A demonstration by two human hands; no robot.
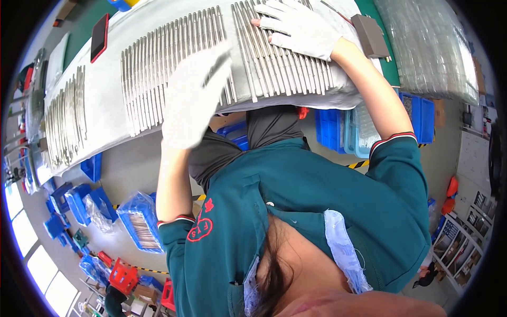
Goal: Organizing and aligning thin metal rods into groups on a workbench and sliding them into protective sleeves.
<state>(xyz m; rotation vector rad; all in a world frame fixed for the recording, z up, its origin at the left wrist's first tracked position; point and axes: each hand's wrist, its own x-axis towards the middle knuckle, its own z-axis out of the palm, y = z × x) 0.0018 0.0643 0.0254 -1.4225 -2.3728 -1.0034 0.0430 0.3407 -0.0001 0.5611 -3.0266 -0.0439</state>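
My right hand (301,29), in a white glove with some fingertips bare, lies flat with its fingers spread on a row of thin metal rods (264,74). My left hand (193,98), also gloved, is over the near right end of a second, wider row of metal rods (153,68). Its fingers are stretched out with a gap between them, slightly blurred, and I see nothing in them. Whether it touches the rods I cannot tell. A strip of white cloth (240,82) shows between the two rows. Farther left, a third group of rods (66,113) lies side by side.
A red-edged phone (99,38) lies at the far left of the table. Beside my right wrist stands a grey-brown block (369,36). Clear plastic packaging (428,47) is stacked at the right. Below are blue bins (328,129) and a bagged crate of rods (140,224).
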